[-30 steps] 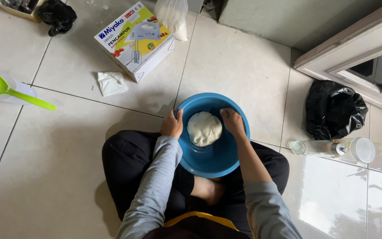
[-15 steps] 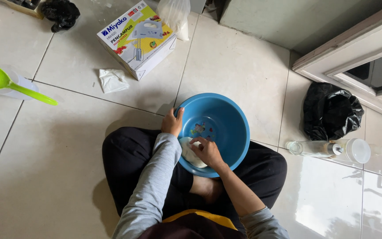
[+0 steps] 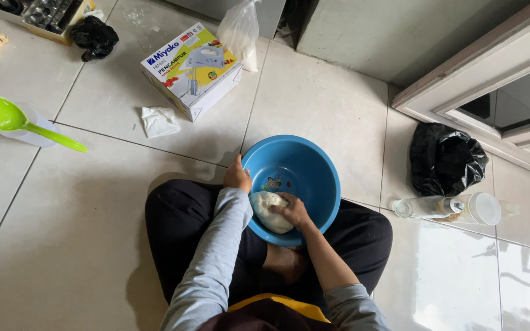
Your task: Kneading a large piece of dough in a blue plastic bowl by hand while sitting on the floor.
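Right hand (image 3: 294, 210) is pressed down on the pale lump of dough (image 3: 268, 211), fingers curled over its right side, gripping it against the near wall of the blue bowl (image 3: 314, 165). Half a second ago that hand was dragging the dough low along the near edge; a second ago the lump sat in the middle under both hands. So the dough has been pulled toward the body and folded back, which reads as kneading in full swing. Left hand (image 3: 237, 177) clamps the bowl's left rim, thumb probably inside, though that is hard to make out from above. The bowl rests between the crossed legs on the tiled floor (image 3: 93, 245). Off left a green ladle (image 3: 7, 117), up top a mixer box (image 3: 192, 68), right a black bag (image 3: 446, 160) and a clear bottle (image 3: 427, 207) lying down
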